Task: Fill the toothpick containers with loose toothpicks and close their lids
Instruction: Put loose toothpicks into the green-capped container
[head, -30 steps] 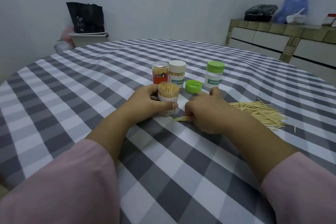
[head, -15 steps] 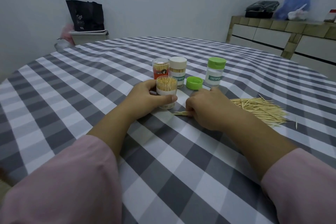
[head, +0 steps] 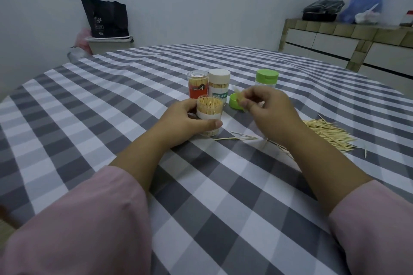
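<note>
My left hand [head: 185, 120] grips an open clear container [head: 209, 112] that stands on the table, packed with toothpicks up to its rim. My right hand [head: 269, 109] is raised to its right, pinching a few toothpicks [head: 238, 96] between thumb and fingers, tips pointing toward the container. A loose green lid [head: 235, 101] lies just behind, partly hidden by my right hand. A pile of loose toothpicks [head: 326, 133] lies to the right, and a few strays [head: 237, 138] lie in front of the container.
Behind stand a red-labelled container [head: 197, 84], a white-lidded container [head: 219, 83] and a green-lidded one [head: 266, 77], all closed. The grey checked tablecloth [head: 111, 105] covers the round table. A sideboard [head: 348, 44] with bags stands at the far right, a bin [head: 107, 43] at the far left.
My right hand has lifted off the table with a few toothpicks and moved up toward the open container. Some toothpicks stayed behind on the cloth. My left hand keeps holding the container.
</note>
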